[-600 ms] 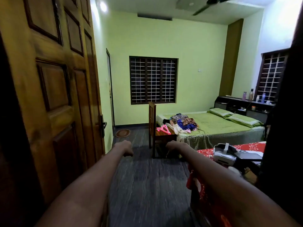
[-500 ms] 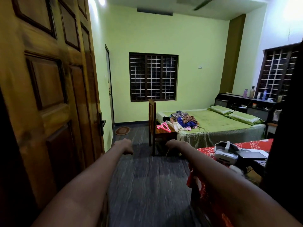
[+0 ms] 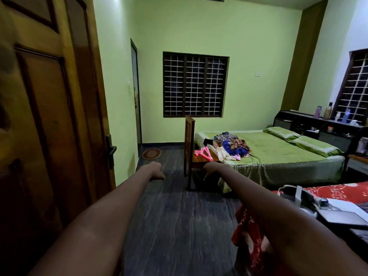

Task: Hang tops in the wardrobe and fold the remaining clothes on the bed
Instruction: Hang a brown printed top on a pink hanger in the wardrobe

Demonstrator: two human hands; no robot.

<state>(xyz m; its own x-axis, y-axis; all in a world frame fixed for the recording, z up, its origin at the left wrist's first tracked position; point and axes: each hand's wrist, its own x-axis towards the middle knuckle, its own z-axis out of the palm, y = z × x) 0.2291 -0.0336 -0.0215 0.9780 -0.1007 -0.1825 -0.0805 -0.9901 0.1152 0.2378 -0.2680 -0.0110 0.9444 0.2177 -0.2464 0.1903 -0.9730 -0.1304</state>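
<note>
The left hand [image 3: 155, 173] is held out in front over the dark floor [image 3: 179, 226], with the fingers bent downward and nothing gripped in them. The right hand [image 3: 209, 170] is stretched out in the same way, and no object is seen in it; its fingers are also curled down, and it is seen in front of the wooden chair [image 3: 192, 154], though touching cannot be told. The two hands are kept apart from each other, at nearly the same height. The pile of clothes [image 3: 232, 145] is found on the near corner of the bed [image 3: 278, 156], which is covered with a green sheet. Pink hangers [image 3: 204, 153] are laid on the seat of the chair, just beside the pile. Two green pillows [image 3: 298, 139] are placed at the far end of the bed. A large wooden door [image 3: 55, 116] is seen at the left side, close to the left arm. At the lower right, a table with a red patterned cloth [image 3: 338, 193] is partly visible, and some devices that cannot be identified clearly are lying on it. A barred window [image 3: 196, 87] is set in the green wall behind the chair.
</note>
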